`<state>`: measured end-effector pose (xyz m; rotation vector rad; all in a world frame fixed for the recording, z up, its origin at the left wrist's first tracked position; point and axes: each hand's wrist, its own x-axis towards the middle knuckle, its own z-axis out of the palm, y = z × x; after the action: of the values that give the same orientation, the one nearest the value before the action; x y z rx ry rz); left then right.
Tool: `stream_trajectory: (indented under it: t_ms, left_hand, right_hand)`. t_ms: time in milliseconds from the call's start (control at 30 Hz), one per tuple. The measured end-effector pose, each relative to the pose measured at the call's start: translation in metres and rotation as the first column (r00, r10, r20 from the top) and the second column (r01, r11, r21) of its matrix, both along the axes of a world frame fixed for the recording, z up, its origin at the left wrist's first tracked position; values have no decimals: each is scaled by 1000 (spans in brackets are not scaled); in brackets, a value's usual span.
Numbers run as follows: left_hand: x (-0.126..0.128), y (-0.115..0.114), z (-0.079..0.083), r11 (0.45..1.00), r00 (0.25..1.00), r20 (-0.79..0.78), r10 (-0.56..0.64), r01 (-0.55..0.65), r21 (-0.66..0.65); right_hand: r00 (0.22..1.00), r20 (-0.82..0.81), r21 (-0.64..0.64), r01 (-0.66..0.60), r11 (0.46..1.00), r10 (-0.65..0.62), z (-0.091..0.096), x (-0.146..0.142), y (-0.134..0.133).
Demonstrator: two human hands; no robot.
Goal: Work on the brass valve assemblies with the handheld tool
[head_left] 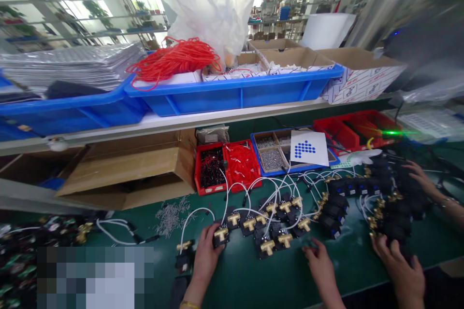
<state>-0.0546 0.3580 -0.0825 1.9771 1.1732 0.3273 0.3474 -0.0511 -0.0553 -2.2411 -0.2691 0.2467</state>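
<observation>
My left hand (pixel 206 257) is closed around the left side of a black valve unit with a brass tee fitting (pixel 221 235), its thumb along the near edge. My right hand (pixel 321 268) is over the green table, fingers loosely bent and apart, holding nothing. Between my hands is a cluster of similar valve units, such as one with its brass tee (pixel 267 247) facing me. White cables (pixel 277 186) loop up behind them. Left of my left hand lies a separate valve unit (pixel 183 256) with its own cable.
Loose screws or pins (pixel 172 216) lie scattered near a cardboard box (pixel 134 174). Red bins (pixel 228 188) and a blue divided tray (pixel 263 172) stand behind. At right, a co-worker's hands (pixel 400 265) touch more black units. A shelf with blue trays (pixel 232 99) runs above.
</observation>
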Motion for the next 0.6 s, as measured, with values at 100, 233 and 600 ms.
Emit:
stream_trajectory:
  t_ms: [100, 233, 600]
  left_hand:
    - [3, 6, 2, 1000, 1000, -12, 13, -13, 22]
    - [7, 14, 3, 999, 1000, -23, 9, -8, 45]
    - [5, 20, -6, 997, 998, -52, -34, 37, 70]
  right_hand:
    - [999, -28, 37, 32, 999, -31, -6, -6, 0]
    - [993, -77, 31, 89, 996, -86, -11, -20, 12]
    - [944, -314, -90, 73, 993, -98, -65, -145, 105]
